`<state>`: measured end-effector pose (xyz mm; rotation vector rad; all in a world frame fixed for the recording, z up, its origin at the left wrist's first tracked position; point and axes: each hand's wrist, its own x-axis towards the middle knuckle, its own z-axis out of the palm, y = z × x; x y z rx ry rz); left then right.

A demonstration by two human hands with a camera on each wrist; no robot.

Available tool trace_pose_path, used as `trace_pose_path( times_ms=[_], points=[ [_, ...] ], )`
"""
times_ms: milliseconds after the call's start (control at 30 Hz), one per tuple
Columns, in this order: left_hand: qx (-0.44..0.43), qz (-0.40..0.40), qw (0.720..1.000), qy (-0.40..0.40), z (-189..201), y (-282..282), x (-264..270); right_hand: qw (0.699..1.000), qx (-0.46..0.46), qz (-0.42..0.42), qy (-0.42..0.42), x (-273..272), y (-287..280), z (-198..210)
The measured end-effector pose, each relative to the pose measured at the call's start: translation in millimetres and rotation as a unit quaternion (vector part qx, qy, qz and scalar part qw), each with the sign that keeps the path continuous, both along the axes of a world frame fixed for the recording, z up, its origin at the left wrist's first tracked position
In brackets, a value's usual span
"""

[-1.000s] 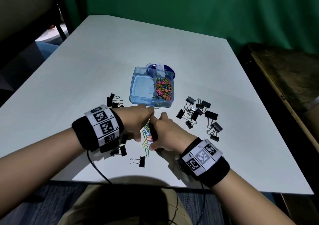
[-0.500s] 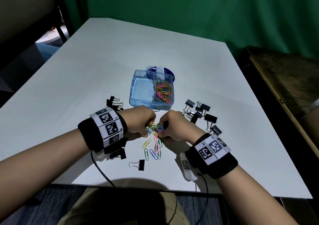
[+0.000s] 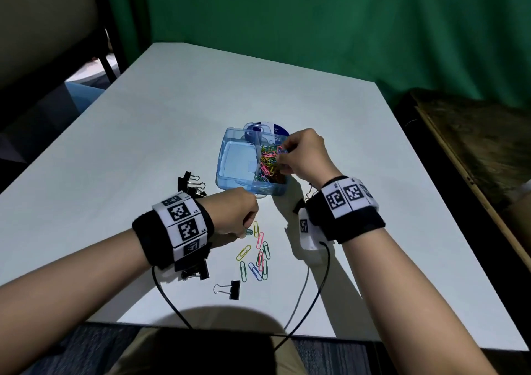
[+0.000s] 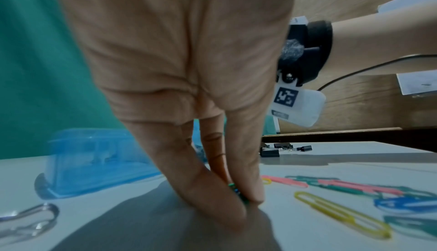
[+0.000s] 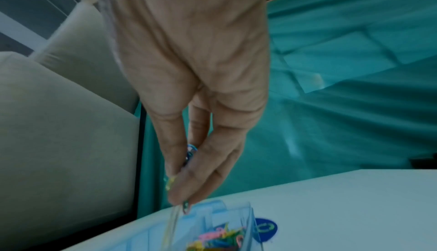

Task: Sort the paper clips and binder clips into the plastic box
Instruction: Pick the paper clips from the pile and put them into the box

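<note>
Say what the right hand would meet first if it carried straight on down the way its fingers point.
Probably the coloured paper clips heaped in the plastic box; the right hand, pinching clips, hangs fingers-down over that compartment. Depth is uncertain.

Dim overall, cool blue-green cast. Light from above: soft shadows under both forearms on the counter (image 3: 172,133), a large dark one at the near edge. No glare; mild sheen on the plastic box (image 3: 227,170). Head view sharp in the centre, wide-angle bending at the borders, corners dark. Left wrist view: left hand (image 4: 179,79) soft, paper clips (image 4: 340,215) nearby blurred, box smeared. Right wrist view: motion blur across right hand (image 5: 194,72) and green curtain (image 5: 354,68), strong edge stretch.
</note>
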<state>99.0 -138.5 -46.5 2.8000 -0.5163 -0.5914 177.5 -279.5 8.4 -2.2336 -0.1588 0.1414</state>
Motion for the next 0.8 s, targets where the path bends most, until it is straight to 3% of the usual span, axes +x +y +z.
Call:
trace_pose_path(
  times_ms=[167,267,433,667,800],
  points=[
    [0.002,-0.013,1.0,-0.015,-1,2,-2,0.994,-0.091,0.013,-0.064,3,0,-13],
    [0.002,-0.016,1.0,-0.008,-1,2,0,0.984,-0.129,0.065,-0.1,-5,1,-15],
    [-0.002,-0.008,1.0,0.008,0,2,1,0.957,-0.234,0.166,-0.024,-8,4,-28],
    [0.0,-0.011,1.0,0.005,-2,3,-1,0.975,-0.173,0.11,-0.08,-2,0,-24],
    [0.003,-0.017,1.0,-0.002,-1,2,-1,0.959,-0.235,0.158,-0.007,2,9,-23]
  ],
)
